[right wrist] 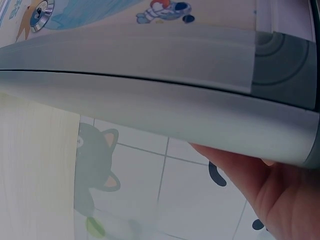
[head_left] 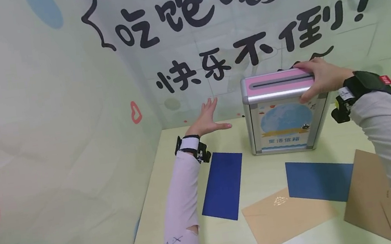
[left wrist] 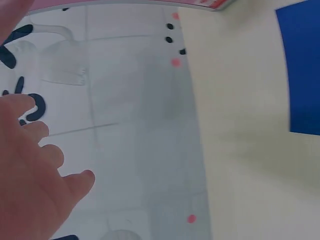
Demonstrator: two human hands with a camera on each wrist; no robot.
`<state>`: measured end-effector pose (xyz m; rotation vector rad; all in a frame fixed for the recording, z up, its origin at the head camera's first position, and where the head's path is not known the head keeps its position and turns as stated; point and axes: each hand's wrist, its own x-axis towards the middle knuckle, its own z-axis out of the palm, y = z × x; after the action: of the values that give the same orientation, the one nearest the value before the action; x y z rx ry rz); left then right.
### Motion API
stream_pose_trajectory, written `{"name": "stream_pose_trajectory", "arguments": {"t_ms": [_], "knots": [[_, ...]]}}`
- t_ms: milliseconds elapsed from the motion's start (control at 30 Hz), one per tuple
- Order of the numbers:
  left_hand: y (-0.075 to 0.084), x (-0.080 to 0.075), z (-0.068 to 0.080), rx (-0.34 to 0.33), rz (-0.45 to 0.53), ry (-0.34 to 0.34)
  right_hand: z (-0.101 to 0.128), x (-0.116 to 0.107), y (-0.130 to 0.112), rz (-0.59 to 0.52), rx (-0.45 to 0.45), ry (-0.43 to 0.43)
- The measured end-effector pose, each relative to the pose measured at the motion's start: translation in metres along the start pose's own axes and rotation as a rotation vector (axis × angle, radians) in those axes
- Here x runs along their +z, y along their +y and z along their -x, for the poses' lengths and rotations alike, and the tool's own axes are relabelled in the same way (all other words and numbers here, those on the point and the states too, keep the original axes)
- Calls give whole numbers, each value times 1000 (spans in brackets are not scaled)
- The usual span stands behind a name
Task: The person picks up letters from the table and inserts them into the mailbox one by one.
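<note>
A silver-framed letter box with a pink top, a long slot and a small round lock stands upright toward the back of the table. My right hand grips its top right end, thumb on the front edge and fingers over the top. In the right wrist view, the box's metal side hides part of that hand. Left of the box, my left hand is raised with its fingers spread, holding nothing. The left wrist view shows this hand apart from the box.
A dark blue envelope lies below the left hand. In front of the box are a tan envelope, a greyer blue envelope overlapping it, and a brown envelope under the right forearm. Printed wall sheets border the table's back and left.
</note>
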<state>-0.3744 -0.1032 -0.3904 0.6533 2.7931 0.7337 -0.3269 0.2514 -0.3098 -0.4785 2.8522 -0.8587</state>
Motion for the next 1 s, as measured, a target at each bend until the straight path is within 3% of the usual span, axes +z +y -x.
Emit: {"name": "stream_pose_trajectory", "arguments": {"t_ms": [367,1000], "knots": [[-21,34,11,-49,-43,-88,-2,2,0,10,-4,-4],[-29,72,21,-94,-192,-172,-1,1,0,2,8,-3]]}}
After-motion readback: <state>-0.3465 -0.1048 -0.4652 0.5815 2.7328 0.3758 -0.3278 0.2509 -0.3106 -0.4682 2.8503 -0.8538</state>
